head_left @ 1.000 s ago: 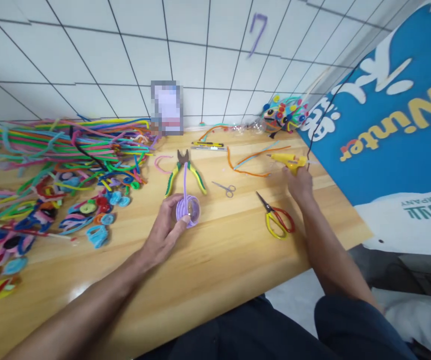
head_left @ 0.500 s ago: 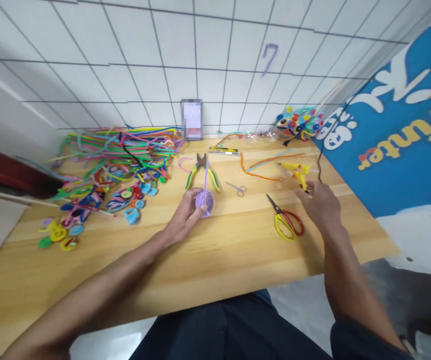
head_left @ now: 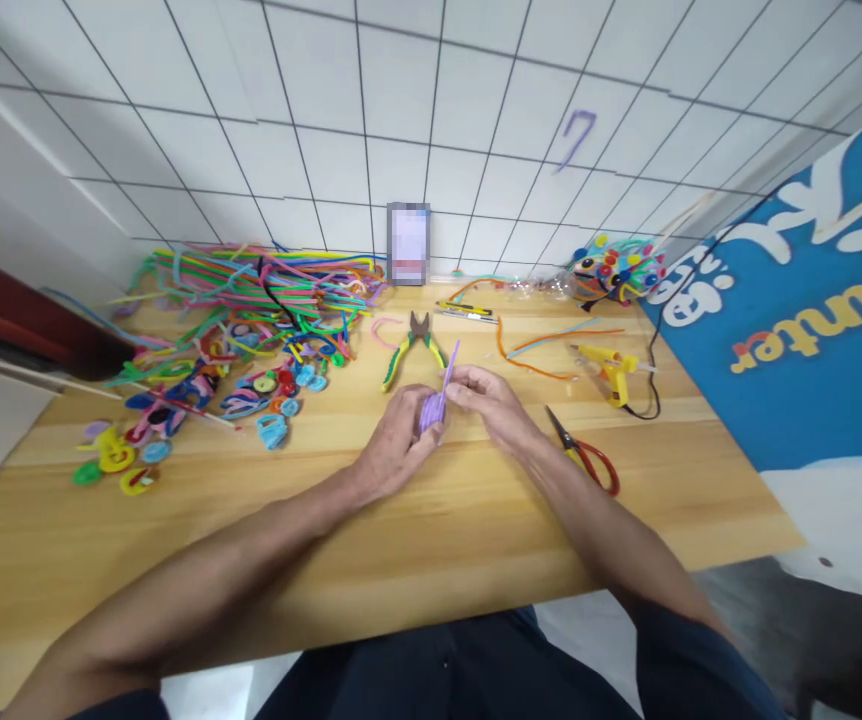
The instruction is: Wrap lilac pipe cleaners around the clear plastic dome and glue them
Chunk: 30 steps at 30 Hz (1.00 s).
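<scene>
My left hand [head_left: 393,445] is wrapped round a coiled purple pipe cleaner [head_left: 431,412], and a straight end of it sticks up past the fingers. My right hand [head_left: 497,408] meets it from the right, its fingers closed against that straight end. Behind the hands lie green-and-yellow pliers [head_left: 420,328], jaws towards the wall. Scissors with a red and a yellow handle [head_left: 602,468] lie to the right, partly covered by my right forearm. A yellow hot glue gun [head_left: 612,372] rests further right with its black cord beside it.
Bundled pipe cleaners [head_left: 251,290] lie at the back left, with several small coiled pieces [head_left: 116,450] in front. A phone [head_left: 408,245] leans on the tiled wall. Orange pipe cleaners [head_left: 525,364] lie behind my right hand. A colourful decorated piece [head_left: 618,268] stands at the back right.
My right hand has come from beside the glue gun to the purple coil and now grips its straight end. The coil has been turned in my left hand. The view has shifted slightly.
</scene>
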Each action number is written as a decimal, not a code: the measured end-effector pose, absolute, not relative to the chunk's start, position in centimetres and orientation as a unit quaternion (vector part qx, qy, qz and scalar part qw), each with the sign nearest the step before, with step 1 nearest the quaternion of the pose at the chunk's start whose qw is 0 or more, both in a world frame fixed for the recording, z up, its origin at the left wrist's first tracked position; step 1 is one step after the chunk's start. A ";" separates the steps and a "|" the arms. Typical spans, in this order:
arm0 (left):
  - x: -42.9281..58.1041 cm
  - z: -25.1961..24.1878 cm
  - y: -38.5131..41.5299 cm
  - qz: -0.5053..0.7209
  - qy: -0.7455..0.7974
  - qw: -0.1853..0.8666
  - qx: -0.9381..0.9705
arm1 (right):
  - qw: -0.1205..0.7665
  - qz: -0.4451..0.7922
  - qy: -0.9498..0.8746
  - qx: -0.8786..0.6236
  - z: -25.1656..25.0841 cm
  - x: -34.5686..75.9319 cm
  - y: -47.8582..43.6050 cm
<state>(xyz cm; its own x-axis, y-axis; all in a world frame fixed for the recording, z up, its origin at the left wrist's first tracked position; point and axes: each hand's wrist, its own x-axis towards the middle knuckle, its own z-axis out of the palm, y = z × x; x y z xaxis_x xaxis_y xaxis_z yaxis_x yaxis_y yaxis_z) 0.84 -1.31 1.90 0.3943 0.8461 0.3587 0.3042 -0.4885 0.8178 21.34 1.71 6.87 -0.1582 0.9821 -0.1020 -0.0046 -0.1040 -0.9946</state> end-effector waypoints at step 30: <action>0.6 0.9 -1.3 0.440 0.325 0.316 0.775 | 0.451 0.621 -0.444 -0.463 3.7 21.0 1.5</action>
<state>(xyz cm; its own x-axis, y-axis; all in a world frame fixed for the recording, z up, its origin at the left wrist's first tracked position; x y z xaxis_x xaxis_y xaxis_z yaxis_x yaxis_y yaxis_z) 0.56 -1.34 0.93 0.4021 0.7823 0.4757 0.2259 -0.5883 0.7765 20.97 1.47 3.74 -0.1644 0.9708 -0.1744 -0.1489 -0.1992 -0.9686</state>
